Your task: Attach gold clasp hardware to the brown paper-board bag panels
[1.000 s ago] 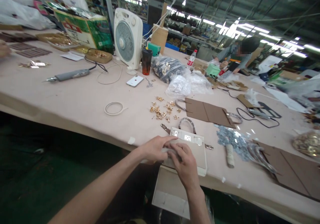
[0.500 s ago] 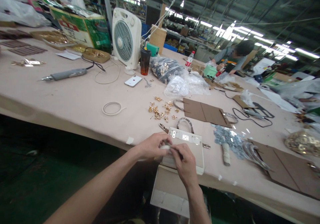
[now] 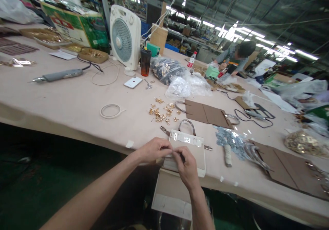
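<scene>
A cream bag panel [image 3: 195,153] with metal fittings along its top lies at the table's near edge, its lower flap hanging over the edge. My left hand [image 3: 153,149] pinches the panel's near left part with curled fingers. My right hand [image 3: 187,168] is closed too, fingertips meeting the left hand's at a small piece on the panel that I cannot make out. A curved handle [image 3: 187,123] lies just behind the panel. Several small gold fittings [image 3: 162,112] are scattered farther back.
Brown panels [image 3: 208,112] [image 3: 288,165], a heap of silver parts [image 3: 231,141], a tape ring [image 3: 110,110], a phone [image 3: 133,82], a cup [image 3: 145,62], a fan [image 3: 125,36], a grey power tool [image 3: 60,75] and plastic bags [image 3: 187,84] lie on the table. Another person [image 3: 235,57] works at the far side.
Both hands have drawn together from lying flat on the panel into a pinch at its near left part. The view has drifted slightly, so everything sits a little left and higher.
</scene>
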Demonstrator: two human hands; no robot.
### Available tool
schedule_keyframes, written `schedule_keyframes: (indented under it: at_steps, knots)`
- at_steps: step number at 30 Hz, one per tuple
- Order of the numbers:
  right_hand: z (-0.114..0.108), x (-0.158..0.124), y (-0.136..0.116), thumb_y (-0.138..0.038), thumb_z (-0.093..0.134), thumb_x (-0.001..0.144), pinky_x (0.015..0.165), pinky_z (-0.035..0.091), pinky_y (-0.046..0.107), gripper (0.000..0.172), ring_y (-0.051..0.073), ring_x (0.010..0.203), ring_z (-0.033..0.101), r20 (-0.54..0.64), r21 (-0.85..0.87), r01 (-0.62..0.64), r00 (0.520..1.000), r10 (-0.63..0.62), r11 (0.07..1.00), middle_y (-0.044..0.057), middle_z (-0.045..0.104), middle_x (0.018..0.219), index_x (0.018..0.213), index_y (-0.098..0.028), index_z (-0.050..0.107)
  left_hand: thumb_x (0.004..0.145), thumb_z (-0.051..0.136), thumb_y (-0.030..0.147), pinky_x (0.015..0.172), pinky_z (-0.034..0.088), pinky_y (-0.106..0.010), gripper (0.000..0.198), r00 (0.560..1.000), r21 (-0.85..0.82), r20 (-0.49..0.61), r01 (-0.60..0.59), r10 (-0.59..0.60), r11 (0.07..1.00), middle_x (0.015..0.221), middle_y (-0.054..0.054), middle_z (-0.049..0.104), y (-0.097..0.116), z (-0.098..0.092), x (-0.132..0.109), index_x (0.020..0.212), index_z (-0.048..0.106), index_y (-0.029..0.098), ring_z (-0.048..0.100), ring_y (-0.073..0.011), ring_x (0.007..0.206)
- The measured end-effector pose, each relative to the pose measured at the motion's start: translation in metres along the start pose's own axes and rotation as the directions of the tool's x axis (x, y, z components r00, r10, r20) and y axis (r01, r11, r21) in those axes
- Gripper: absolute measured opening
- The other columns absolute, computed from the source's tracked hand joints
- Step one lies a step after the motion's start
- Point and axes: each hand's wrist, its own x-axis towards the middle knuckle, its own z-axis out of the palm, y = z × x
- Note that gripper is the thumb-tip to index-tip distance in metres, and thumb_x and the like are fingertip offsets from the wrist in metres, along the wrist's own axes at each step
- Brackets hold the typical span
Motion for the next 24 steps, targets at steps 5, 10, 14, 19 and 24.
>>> schedule_keyframes:
  at_steps: [5, 10, 14, 19, 24]
  knots:
    - [0.003, 0.003, -0.002, -0.027, 0.057, 0.103, 0.082, 0.049, 0.033, 0.011, 0.020, 0.091, 0.062, -0.008, 0.000, -0.001, 1.000, 0.001, 1.000, 0.003, 0.065, 0.094, 0.095, -0.025, 0.065, 0.093, 0.061, 0.033, 0.071, 0.042, -0.023, 0.024, 0.998, -0.096, -0.011, 0.062, -0.063, 0.993, 0.078, 0.000, 0.068, 0.002, -0.001, 0.001, 0.086, 0.075, 0.015, 0.059, -0.0139, 0.077]
    - [0.018, 0.001, -0.006, -0.024, 0.055, 0.103, 0.080, 0.051, 0.034, 0.012, 0.021, 0.090, 0.061, -0.124, 0.000, 0.128, 0.984, -0.127, 0.992, 0.004, 0.065, 0.092, 0.096, -0.026, 0.064, 0.090, 0.065, 0.039, 0.067, 0.039, -0.024, 0.028, 0.990, -0.307, -0.050, 0.110, -0.131, 0.946, 0.073, 0.001, 0.060, -0.001, -0.002, 0.001, 0.081, 0.071, 0.013, 0.051, -0.0126, 0.071]
    - [0.023, -0.011, -0.014, -0.018, 0.056, 0.101, 0.076, 0.052, 0.032, 0.013, 0.020, 0.086, 0.062, -0.117, 0.056, 0.295, 0.951, -0.287, 0.954, 0.003, 0.065, 0.089, 0.098, -0.027, 0.064, 0.092, 0.064, 0.043, 0.067, 0.040, -0.024, 0.030, 0.970, -0.422, -0.134, 0.131, -0.204, 0.897, 0.075, 0.001, 0.057, 0.001, -0.004, 0.002, 0.082, 0.066, 0.014, 0.048, -0.0117, 0.070]
    - [-0.016, -0.003, -0.001, -0.024, 0.060, 0.100, 0.082, 0.052, 0.031, 0.007, 0.020, 0.092, 0.065, -0.232, 0.098, 0.131, 0.967, -0.105, 0.987, 0.004, 0.068, 0.096, 0.099, -0.027, 0.067, 0.095, 0.065, 0.042, 0.077, 0.044, -0.026, 0.029, 0.992, -0.348, -0.079, 0.067, -0.101, 0.935, 0.084, -0.002, 0.064, 0.000, -0.004, 0.002, 0.090, 0.071, 0.014, 0.055, -0.0145, 0.081]
    - [-0.062, 0.031, 0.022, -0.039, 0.062, 0.100, 0.096, 0.048, 0.036, 0.016, 0.022, 0.108, 0.062, -0.259, 0.094, -0.040, 0.964, 0.063, 0.995, 0.006, 0.067, 0.109, 0.102, -0.024, 0.069, 0.096, 0.066, 0.045, 0.090, 0.048, -0.030, 0.032, 1.000, -0.418, -0.015, 0.014, -0.022, 0.909, 0.099, -0.009, 0.073, -0.003, -0.003, -0.001, 0.097, 0.075, 0.014, 0.064, -0.0188, 0.095]
